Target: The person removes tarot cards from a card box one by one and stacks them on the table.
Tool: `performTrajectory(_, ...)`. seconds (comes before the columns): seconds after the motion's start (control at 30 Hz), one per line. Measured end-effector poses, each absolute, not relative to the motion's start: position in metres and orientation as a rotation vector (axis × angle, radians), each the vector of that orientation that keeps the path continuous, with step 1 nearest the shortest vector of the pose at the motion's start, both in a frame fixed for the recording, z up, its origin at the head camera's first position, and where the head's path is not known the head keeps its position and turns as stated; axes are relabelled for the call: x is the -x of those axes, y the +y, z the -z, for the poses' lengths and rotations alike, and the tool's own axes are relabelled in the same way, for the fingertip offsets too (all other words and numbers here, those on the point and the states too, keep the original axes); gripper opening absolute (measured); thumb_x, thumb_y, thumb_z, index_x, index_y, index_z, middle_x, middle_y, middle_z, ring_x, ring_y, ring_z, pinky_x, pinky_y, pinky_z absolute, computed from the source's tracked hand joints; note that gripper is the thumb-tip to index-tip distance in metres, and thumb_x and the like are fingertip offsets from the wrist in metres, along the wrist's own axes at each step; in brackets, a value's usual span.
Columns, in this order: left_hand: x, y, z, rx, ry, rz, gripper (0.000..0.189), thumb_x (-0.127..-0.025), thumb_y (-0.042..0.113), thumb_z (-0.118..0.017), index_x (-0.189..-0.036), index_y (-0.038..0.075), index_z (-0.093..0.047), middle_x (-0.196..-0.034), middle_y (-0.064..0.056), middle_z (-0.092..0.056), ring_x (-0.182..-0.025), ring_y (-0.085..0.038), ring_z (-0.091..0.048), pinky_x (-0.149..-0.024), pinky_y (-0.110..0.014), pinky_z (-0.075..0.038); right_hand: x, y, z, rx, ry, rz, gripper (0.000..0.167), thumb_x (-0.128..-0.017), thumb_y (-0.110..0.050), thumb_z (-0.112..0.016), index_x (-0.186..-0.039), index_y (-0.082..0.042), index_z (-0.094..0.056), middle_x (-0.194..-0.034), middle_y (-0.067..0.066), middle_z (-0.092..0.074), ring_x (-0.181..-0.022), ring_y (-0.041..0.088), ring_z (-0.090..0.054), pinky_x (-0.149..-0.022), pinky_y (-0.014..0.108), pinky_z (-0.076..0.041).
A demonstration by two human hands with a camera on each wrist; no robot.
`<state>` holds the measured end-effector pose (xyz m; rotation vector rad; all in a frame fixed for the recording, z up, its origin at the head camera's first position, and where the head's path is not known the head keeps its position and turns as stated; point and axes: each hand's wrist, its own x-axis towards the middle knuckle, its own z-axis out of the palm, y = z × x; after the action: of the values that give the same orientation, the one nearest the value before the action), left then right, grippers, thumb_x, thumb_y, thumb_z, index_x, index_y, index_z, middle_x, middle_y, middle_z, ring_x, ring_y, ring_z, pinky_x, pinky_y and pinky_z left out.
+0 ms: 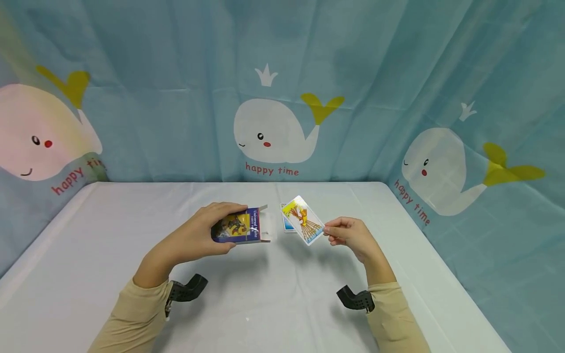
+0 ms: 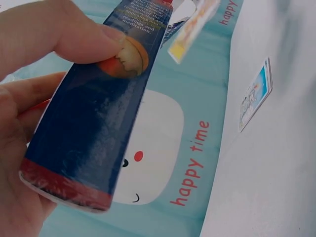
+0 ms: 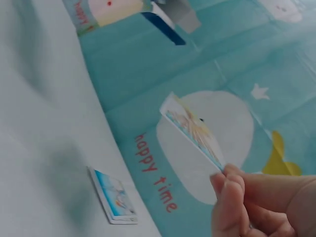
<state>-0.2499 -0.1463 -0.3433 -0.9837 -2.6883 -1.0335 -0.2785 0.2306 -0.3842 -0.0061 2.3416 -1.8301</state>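
My left hand point(image 1: 205, 230) grips a blue tarot card box point(image 1: 238, 226), its flaps open toward the right. In the left wrist view the thumb presses the narrow side of the box point(image 2: 94, 128), over an orange round picture. My right hand point(image 1: 350, 236) pinches a tarot card point(image 1: 303, 220) by its lower right corner, between thumb and fingers. The card shows a yellow sky and a bundle of rods. Behind it, a small stack of cards point(image 1: 289, 227) lies on the table, partly hidden in the head view; the right wrist view shows the stack point(image 3: 114, 197) whole.
A white cloth covers the table point(image 1: 273, 304). Blue curtains point(image 1: 176, 98) with whale prints hang behind it and along the sides. A black wrist mount sits at each sleeve, the left mount point(image 1: 187, 288) and the right mount point(image 1: 356, 299).
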Motion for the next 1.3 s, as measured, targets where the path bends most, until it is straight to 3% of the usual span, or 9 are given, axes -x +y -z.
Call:
performTrajectory(0.43,0.251,-0.147,0.345,0.974,-2.690,1.040,0.071,-0.079,0.015,-0.079,-0.144,0.019,-0.052,-0.145,-0.007,-0.054,-0.128,-0.028,-0.049,-0.102,-0.053,-0.036,0.301,0.190,0.404,-0.385,2.296,2.109,0.023,-0.092,-0.006,-0.067,-0.109,0.009,-0.067,-0.076,-0.002,-0.070,-0.063,0.006,-0.061,-0.060,0.018,-0.053)
performTrajectory(1.3,0.248,-0.145,0.343,0.991,-2.695,1.056,0.070,-0.079,0.014,-0.079,-0.144,0.019,-0.052,-0.144,-0.007,-0.054,-0.124,-0.028,-0.050,-0.096,-0.050,-0.042,0.325,0.156,0.439,-0.654,2.161,2.300,0.018,-0.090,0.004,-0.065,-0.105,0.013,-0.066,-0.067,0.001,-0.064,-0.054,0.004,-0.058,-0.054,0.017,-0.051)
